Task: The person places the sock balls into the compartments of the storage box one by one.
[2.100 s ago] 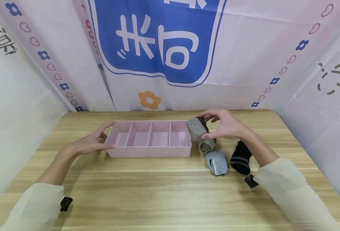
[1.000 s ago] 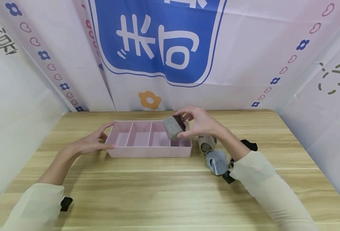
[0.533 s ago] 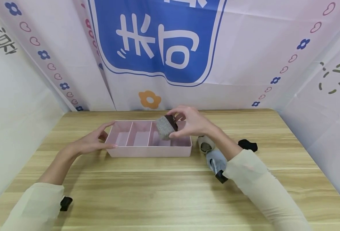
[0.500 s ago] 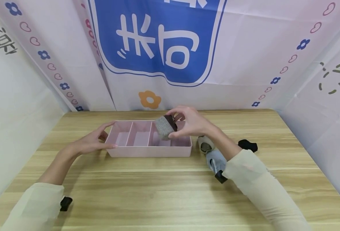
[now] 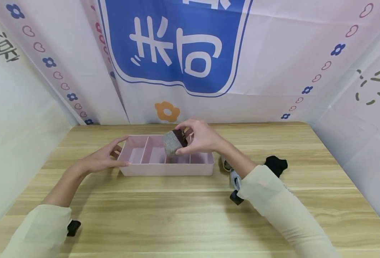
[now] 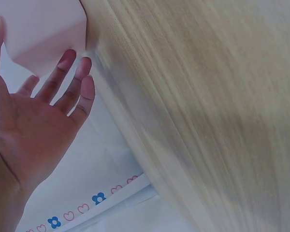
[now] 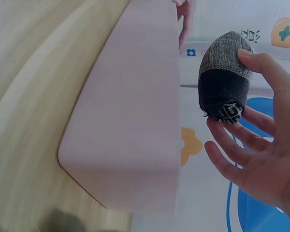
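Note:
A grey and dark brown rolled sock [image 5: 173,142] is pinched between the thumb and fingers of my right hand [image 5: 201,137]. It is held above the pink divided storage box [image 5: 144,170], over the middle compartments. In the right wrist view the sock [image 7: 224,77] shows a dark band and a patterned end; the hand [image 7: 270,150] is beside the box wall [image 7: 121,111]. My left hand [image 5: 101,156] holds the box's left end, thumb at the front rim and a finger at the back corner. The left wrist view shows this hand [image 6: 38,116] with the other fingers loosely extended near the end wall.
Right of the box lie a beige sock [image 5: 226,164], a light blue-grey sock [image 5: 235,180] and a black sock [image 5: 276,165], partly covered by my right arm. Everything rests on a wooden table [image 5: 164,215]. A printed cloth backdrop [image 5: 267,71] stands behind it.
My right hand has carried the grey and brown sock leftward from beside the box's right end to above its middle. My left hand has stayed at the left end.

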